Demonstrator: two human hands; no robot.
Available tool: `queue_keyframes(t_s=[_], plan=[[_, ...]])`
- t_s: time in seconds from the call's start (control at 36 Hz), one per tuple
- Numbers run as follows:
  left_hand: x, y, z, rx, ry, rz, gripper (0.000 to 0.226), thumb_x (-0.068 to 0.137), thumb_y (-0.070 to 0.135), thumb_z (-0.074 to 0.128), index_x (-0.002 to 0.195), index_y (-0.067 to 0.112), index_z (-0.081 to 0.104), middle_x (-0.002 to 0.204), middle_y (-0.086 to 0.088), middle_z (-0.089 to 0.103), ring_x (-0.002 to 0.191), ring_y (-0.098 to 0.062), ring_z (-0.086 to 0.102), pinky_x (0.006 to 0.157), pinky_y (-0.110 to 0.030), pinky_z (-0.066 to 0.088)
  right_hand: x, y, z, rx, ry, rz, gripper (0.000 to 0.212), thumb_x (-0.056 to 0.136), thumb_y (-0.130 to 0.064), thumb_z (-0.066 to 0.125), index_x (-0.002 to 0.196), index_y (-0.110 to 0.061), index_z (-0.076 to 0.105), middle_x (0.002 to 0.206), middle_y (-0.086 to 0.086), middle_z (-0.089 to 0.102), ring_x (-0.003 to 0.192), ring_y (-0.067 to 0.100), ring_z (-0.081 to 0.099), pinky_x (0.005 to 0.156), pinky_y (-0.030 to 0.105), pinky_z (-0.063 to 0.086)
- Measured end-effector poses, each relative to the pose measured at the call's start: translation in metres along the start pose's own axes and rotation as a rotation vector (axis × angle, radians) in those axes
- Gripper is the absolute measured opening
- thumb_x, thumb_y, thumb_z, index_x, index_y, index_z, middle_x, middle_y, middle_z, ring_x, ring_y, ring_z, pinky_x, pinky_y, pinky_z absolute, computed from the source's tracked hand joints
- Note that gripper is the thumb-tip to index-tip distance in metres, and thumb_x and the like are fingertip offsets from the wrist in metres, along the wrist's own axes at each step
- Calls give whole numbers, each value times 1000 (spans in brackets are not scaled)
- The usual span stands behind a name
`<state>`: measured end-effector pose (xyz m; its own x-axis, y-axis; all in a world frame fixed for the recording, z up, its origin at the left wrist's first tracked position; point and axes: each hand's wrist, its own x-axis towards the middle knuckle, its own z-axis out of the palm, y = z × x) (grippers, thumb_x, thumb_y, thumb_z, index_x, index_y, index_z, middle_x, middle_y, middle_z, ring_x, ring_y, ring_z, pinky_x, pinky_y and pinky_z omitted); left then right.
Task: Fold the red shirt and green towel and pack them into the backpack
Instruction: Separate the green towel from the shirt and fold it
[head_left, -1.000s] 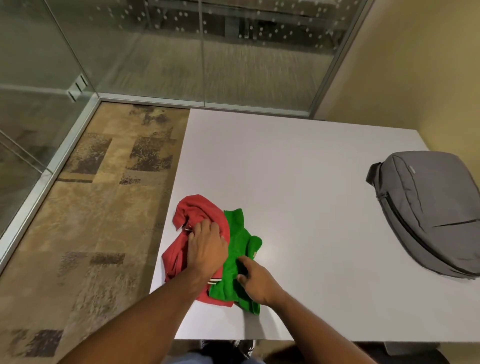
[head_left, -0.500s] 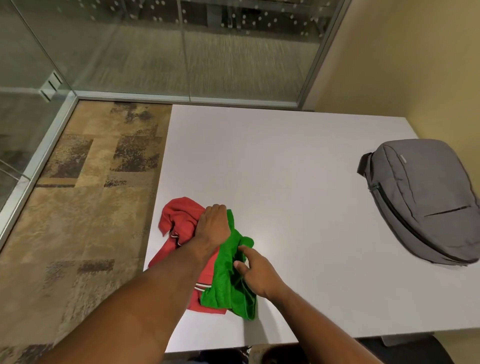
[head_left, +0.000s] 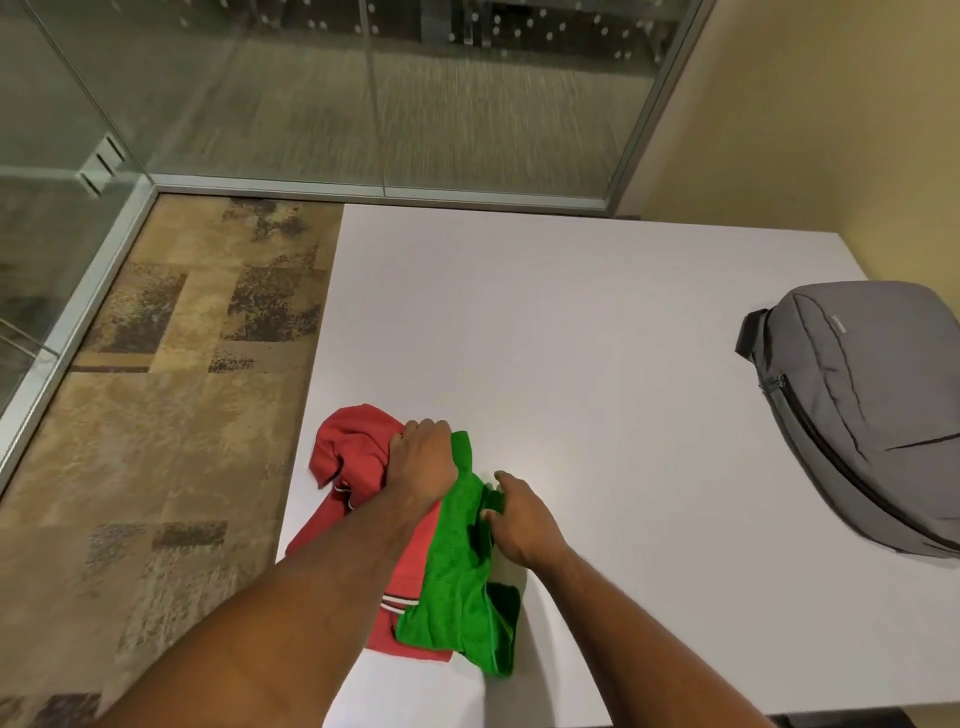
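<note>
Towel (head_left: 457, 587) lies lengthwise toward the lower frame, overlapping the shirt (head_left: 358, 457); right hand (head_left: 524, 525) fingers pinch its right edge, left hand (head_left: 423, 457) clenches its top.

White table (head_left: 571, 322), patterned carpet (head_left: 171, 415), glass walls (head_left: 363, 104).

The scene is seen from one head-worn wide-angle camera, aimed forward and steeply down over the near edge of the tabletop (head_left: 597, 338). Both forearms are seen close; the glass wall (head_left: 389, 104) lies beyond.
</note>
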<state>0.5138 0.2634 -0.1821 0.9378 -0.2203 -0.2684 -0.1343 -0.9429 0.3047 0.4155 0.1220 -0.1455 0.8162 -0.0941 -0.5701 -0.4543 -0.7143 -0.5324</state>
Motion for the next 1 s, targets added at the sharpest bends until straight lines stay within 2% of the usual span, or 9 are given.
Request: queue_keyframes(t_s=[0.22,0.36,0.42,0.56,0.64,0.75,0.83,0.92,1.0], plan=[[-1,-7,-12,-337,100,44,47,92,-7,47,133,13,60,127,-5,56,107,-24,62,91,-35,52,9,15,9,-34,-58,19,46,94,-25,67,136,-11,55,128,9,57,115,27,59,97,34,48],[1,-5,-30,-430,247,64,41,97,-7,44,131,8,61,123,-10,58,107,-24,62,95,-38,52,8,28,-2,-67,94,52,42,91,-57,67,90,-15,68,95,4,63,79,19,60,65,30,43],[2,-2,-39,-460,294,61,40,98,-7,44,131,6,62,122,-12,58,104,-23,61,95,-37,52,5,33,-14,-77,205,54,45,92,-59,66,83,-14,68,87,3,65,75,19,61,64,30,40],[8,8,-61,-524,384,32,39,99,-7,45,131,5,63,124,-12,56,102,-20,60,93,-22,43,-1,46,-50,-55,393,43,4,95,-18,61,92,-16,61,92,0,58,79,22,59,66,31,40],[14,17,-73,-541,406,28,40,99,-6,44,134,6,61,124,-11,55,101,-26,61,89,-28,46,-9,51,-70,-49,474,56,14,92,-5,48,97,-14,57,100,3,53,75,23,56,65,34,42],[21,25,-88,-533,427,10,46,98,-8,41,138,8,56,124,-9,51,88,-18,55,78,-31,45,-14,58,-87,-71,543,49,24,92,-2,50,114,-10,55,116,7,46,70,26,52,65,35,40],[25,32,-95,-518,426,35,45,97,-9,41,136,9,57,125,-8,51,88,-18,55,79,-36,50,-20,62,-98,-66,563,68,38,92,-3,51,129,-8,54,126,9,49,83,29,59,72,36,44],[26,36,-101,-507,422,48,41,98,-7,42,131,11,60,126,-7,53,93,-19,57,81,-33,48,-20,65,-110,-93,508,118,37,93,-5,53,128,-9,63,124,10,59,105,30,63,82,34,46],[26,41,-107,-520,426,56,38,97,-7,43,124,10,64,124,-6,56,99,-20,58,83,-31,46,-20,70,-125,-149,374,91,24,95,-14,60,116,-11,73,112,8,67,104,28,64,77,29,42]])
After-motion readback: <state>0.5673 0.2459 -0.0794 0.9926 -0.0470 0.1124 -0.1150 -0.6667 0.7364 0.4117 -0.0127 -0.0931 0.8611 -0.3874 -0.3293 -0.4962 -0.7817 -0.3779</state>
